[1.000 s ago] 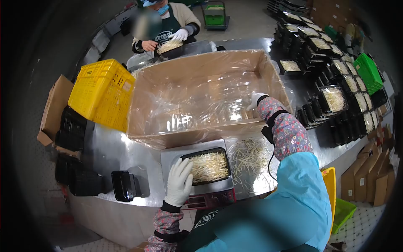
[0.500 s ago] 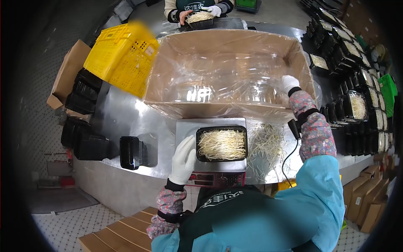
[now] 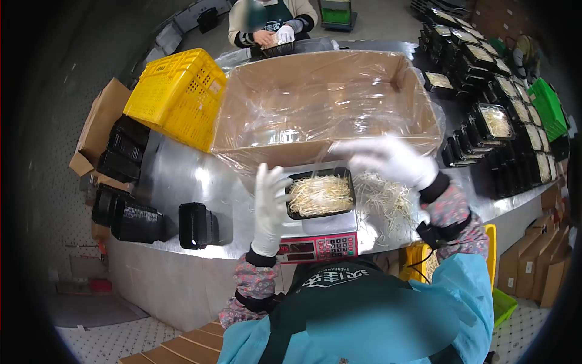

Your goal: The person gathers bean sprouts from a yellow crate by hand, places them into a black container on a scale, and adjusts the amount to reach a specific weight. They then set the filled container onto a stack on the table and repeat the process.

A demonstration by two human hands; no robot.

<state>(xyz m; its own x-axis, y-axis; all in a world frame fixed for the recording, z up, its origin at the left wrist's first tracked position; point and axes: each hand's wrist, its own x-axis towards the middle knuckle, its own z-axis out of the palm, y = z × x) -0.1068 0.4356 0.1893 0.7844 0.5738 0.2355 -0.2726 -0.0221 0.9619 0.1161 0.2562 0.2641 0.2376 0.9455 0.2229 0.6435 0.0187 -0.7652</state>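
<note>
A black tray of pale bean sprouts [image 3: 321,194] rests on a scale with a red key panel [image 3: 318,247]. At the tray's left edge is my left hand [image 3: 268,209], white-gloved, fingers apart and raised, holding nothing. My right hand [image 3: 391,159], also gloved, is above the upper right of the tray; its fingers are smeared by motion, so what they hold, if anything, cannot be made out. Loose sprouts [image 3: 385,200] lie on the metal table right of the scale.
A large plastic-lined carton [image 3: 327,148] stands behind the scale, a yellow crate [image 3: 173,97] left of it. Empty black trays [image 3: 195,225] stand at left, filled trays [image 3: 497,121] at right. A co-worker [image 3: 273,21] handles another tray across the table.
My right hand has moved from the carton's right side left and down toward the tray. My left hand's fingers have spread. The view has shifted slightly.
</note>
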